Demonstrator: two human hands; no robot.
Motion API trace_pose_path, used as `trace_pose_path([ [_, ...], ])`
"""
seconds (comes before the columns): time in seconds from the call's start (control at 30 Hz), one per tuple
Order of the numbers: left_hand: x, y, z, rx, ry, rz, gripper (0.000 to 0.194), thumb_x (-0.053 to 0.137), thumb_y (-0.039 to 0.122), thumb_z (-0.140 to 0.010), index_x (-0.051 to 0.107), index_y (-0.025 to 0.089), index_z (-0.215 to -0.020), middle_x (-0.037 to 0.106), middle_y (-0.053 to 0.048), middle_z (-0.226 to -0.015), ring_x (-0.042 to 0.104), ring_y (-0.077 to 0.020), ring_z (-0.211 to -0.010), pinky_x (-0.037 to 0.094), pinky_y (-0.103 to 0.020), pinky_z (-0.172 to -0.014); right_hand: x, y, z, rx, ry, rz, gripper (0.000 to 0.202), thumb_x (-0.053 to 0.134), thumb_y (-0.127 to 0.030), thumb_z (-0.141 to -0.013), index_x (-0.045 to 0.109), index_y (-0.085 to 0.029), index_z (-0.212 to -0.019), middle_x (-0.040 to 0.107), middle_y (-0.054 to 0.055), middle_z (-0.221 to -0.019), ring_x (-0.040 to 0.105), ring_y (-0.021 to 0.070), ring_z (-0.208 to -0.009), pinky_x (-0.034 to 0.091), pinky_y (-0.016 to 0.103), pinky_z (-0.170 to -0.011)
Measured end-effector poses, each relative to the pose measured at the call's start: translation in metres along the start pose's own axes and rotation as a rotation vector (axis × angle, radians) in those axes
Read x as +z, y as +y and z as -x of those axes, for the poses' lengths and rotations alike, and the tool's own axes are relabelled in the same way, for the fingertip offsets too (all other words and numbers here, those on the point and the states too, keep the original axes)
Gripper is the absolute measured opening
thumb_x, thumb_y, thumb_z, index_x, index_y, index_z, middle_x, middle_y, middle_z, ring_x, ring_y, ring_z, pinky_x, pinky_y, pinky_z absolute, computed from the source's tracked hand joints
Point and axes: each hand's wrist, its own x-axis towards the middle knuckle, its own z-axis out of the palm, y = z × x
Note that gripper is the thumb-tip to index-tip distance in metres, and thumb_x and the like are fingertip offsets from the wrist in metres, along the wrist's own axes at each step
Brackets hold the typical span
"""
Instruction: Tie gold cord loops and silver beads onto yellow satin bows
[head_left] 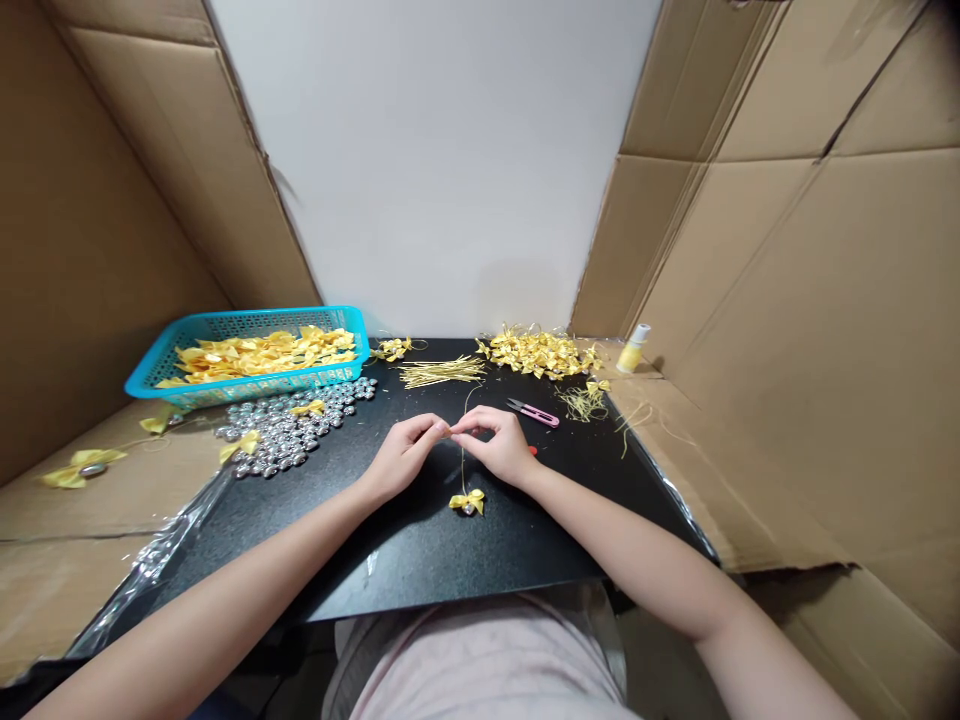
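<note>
Over the middle of the black table, my left hand (409, 452) and my right hand (495, 447) meet fingertip to fingertip, both closed in a pinch. A thin yellow cord (463, 470) runs through the pinch; one end rises behind the fingers, the other drops toward me. At its lower end lies a small yellow ribbon bow (468, 502) with a silver bead at its centre. What exactly sits between the fingertips is too small to make out. Just beyond my right hand lie pink-handled thread snips (534, 412). A small red object (533, 451) shows partly beside my right wrist.
A turquoise basket (247, 391) of yellow bows stands back left, with silver beads (281, 430) spread before it. Cut gold strips (442, 373), a heap of beaded bows (540, 352), cord scraps (583, 403) and a thread spool (632, 350) lie behind. Cardboard walls (810, 300) flank the table.
</note>
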Motion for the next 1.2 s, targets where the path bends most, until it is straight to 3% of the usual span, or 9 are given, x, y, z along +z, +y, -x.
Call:
trace_pose_path([
  [0.27, -0.0010, 0.0032, -0.0011, -0.018, -0.009, 0.005, 0.032, 0.053, 0.044, -0.086, 0.064, 0.015, -0.077, 0.059, 0.000, -0.070, 0.052, -0.0153, -0.068, 0.039, -0.025, -0.065, -0.0016, -0.0009, -0.0002, -0.026, -0.012, 0.034, 0.006, 0.069, -0.020, -0.076, 0.075, -0.020, -0.076, 0.070, 0.004, -0.077, 0.061, 0.0147, -0.068, 0.048, 0.027, -0.062],
  [0.47, -0.0001, 0.0030, 0.0004, 0.016, -0.002, -0.037, 0.032, 0.051, 0.043, -0.088, 0.064, 0.015, -0.078, 0.059, -0.001, -0.070, 0.051, -0.0150, -0.067, 0.040, -0.025, -0.065, -0.0039, -0.0023, -0.0013, 0.046, 0.048, 0.087, 0.009, 0.069, -0.023, -0.077, 0.074, -0.020, -0.084, 0.071, 0.002, -0.077, 0.058, 0.0139, -0.065, 0.047, 0.028, -0.063],
  [0.73, 0.0000, -0.0002, -0.0008, 0.103, -0.011, -0.169, 0.032, 0.048, 0.040, -0.091, 0.067, 0.016, -0.082, 0.066, -0.003, -0.076, 0.057, -0.0162, -0.071, 0.043, -0.026, -0.067, -0.0036, -0.0028, 0.0006, -0.136, 0.007, 0.340, 0.010, 0.066, -0.020, -0.084, 0.073, -0.022, -0.077, 0.074, 0.003, -0.080, 0.061, 0.0174, -0.076, 0.046, 0.032, -0.073],
  [0.97, -0.0001, 0.0018, -0.0001, 0.185, 0.026, -0.310, 0.028, 0.049, 0.036, -0.091, 0.066, 0.017, -0.077, 0.065, -0.002, -0.071, 0.057, -0.0152, -0.066, 0.043, -0.026, -0.064, -0.0035, -0.0056, 0.0015, -0.157, -0.050, 0.513, 0.013, 0.058, -0.021, -0.088, 0.061, -0.020, -0.075, 0.067, 0.003, -0.079, 0.056, 0.0178, -0.079, 0.041, 0.032, -0.075],
  [1.1, -0.0006, 0.0045, 0.0005, 0.242, 0.129, -0.325, 0.024, 0.054, 0.035, -0.089, 0.067, 0.018, -0.078, 0.065, -0.005, -0.082, 0.059, -0.0162, -0.075, 0.045, -0.026, -0.065, -0.0032, -0.0060, 0.0011, -0.164, -0.050, 0.524, 0.013, 0.054, -0.022, -0.091, 0.057, -0.020, -0.079, 0.064, 0.003, -0.083, 0.054, 0.0181, -0.082, 0.040, 0.032, -0.077],
  [1.2, -0.0018, 0.0048, -0.0002, 0.145, 0.282, -0.251, 0.024, 0.060, 0.040, -0.084, 0.067, 0.018, -0.081, 0.065, -0.006, -0.090, 0.058, -0.0166, -0.077, 0.045, -0.026, -0.064, -0.0040, -0.0064, 0.0008, -0.167, -0.030, 0.518, 0.013, 0.052, -0.021, -0.092, 0.055, -0.020, -0.080, 0.063, 0.003, -0.084, 0.053, 0.0184, -0.083, 0.040, 0.032, -0.077],
])
